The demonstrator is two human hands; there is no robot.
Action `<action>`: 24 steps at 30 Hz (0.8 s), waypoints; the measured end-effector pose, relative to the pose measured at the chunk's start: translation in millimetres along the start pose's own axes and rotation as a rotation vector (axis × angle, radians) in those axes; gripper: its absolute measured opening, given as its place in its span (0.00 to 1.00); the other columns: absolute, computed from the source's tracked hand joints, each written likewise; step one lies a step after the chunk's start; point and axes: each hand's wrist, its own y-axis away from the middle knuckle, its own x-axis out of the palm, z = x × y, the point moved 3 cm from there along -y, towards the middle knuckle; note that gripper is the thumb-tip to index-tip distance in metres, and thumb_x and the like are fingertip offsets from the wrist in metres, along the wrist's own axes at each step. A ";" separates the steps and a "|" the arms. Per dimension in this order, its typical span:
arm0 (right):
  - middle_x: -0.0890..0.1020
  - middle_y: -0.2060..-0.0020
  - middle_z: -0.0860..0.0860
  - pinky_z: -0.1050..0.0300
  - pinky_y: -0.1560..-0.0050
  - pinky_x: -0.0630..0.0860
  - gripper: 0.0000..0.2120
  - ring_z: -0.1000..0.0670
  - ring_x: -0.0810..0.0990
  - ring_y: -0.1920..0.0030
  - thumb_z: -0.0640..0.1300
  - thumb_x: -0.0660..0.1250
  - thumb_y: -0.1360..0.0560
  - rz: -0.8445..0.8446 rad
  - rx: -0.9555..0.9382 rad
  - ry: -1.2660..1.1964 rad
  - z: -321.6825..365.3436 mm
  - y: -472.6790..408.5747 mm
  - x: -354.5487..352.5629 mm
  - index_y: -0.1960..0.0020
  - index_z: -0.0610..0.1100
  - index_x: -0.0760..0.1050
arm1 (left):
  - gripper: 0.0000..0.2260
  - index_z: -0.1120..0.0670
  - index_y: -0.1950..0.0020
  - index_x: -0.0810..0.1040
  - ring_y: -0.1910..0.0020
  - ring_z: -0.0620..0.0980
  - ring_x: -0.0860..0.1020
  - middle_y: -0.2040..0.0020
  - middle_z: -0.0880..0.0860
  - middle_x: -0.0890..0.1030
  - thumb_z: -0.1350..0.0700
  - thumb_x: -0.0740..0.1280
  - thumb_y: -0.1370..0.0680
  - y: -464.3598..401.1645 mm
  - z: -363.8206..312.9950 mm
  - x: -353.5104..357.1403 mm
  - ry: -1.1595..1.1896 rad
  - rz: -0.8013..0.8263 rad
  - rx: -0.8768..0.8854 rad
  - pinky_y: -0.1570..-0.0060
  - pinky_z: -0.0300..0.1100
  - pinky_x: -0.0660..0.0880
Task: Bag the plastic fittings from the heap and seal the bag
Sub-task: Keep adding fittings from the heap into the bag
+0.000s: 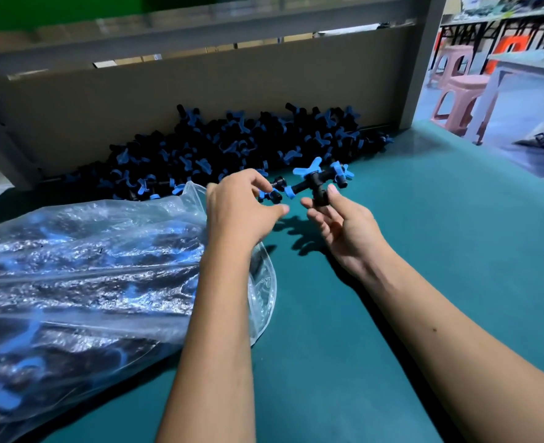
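Head camera, bench inspection.

**Inspector:** State the hands.

**Assistant:** Left hand (243,203) is raised above the green table (424,251), fingers curled, pinching a small black-and-blue plastic fitting (272,191) at the fingertips. Right hand (341,228) is palm-up just beside it, thumb and fingers gripping the lower stem of a black tee fitting (312,183) with blue wing caps. The two fittings sit close together; contact between them cannot be told.

**Inspector:** Location of the stock?

**Assistant:** A heap of fittings (232,148), black bodies with blue wings, lies along the far edge of the table against a brown cardboard panel (200,91). Both hands are held just in front of the heap's near edge.

**Inspector:** And the bag?

**Assistant:** A clear plastic bag (82,282) lies on its side at the left of the table, already holding many fittings, visible through the film as dark and blue shapes. Its mouth faces right and lies under the left forearm. Whether the mouth is sealed cannot be told.

**Inspector:** Surroundings?

**Assistant:** Grey metal frame (424,59) behind the panel. Pink plastic stools (456,94) stand on the floor beyond the table's right corner.
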 end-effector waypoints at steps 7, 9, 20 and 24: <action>0.85 0.55 0.36 0.68 0.71 0.77 0.13 0.54 0.81 0.71 0.47 0.63 0.18 -0.023 0.137 -0.294 1.7 1.6 0.7 0.45 0.37 0.75 | 0.25 0.40 0.40 0.77 0.31 0.57 0.58 0.42 0.52 0.66 0.68 0.68 0.28 3.3 -4.1 -11.3 -0.332 0.213 -0.036 0.47 0.43 0.63; 0.85 0.54 0.37 0.68 0.70 0.78 0.13 0.53 0.81 0.70 0.48 0.64 0.18 -0.024 0.133 -0.269 0.7 0.5 -0.7 0.45 0.37 0.75 | 0.28 0.41 0.42 0.78 0.31 0.58 0.60 0.41 0.53 0.67 0.72 0.61 0.29 3.3 -2.5 -16.4 -0.294 0.196 -0.062 0.53 0.42 0.65; 0.83 0.62 0.47 0.57 0.67 0.76 0.09 0.51 0.77 0.70 0.34 0.75 0.27 -0.056 -0.212 0.521 -10.8 -0.4 5.6 0.53 0.45 0.77 | 0.20 0.41 0.47 0.78 0.28 0.58 0.56 0.42 0.53 0.61 0.61 0.78 0.30 5.9 11.0 -15.6 -0.459 0.356 -0.111 0.33 0.55 0.71; 0.82 0.58 0.53 0.45 0.57 0.84 0.12 0.40 0.83 0.66 0.37 0.75 0.28 -0.003 -0.326 0.905 -14.8 7.4 17.0 0.56 0.53 0.79 | 0.20 0.44 0.53 0.77 0.37 0.58 0.68 0.40 0.53 0.63 0.70 0.63 0.26 2.7 15.9 -21.0 -0.356 0.254 -0.128 0.47 0.49 0.75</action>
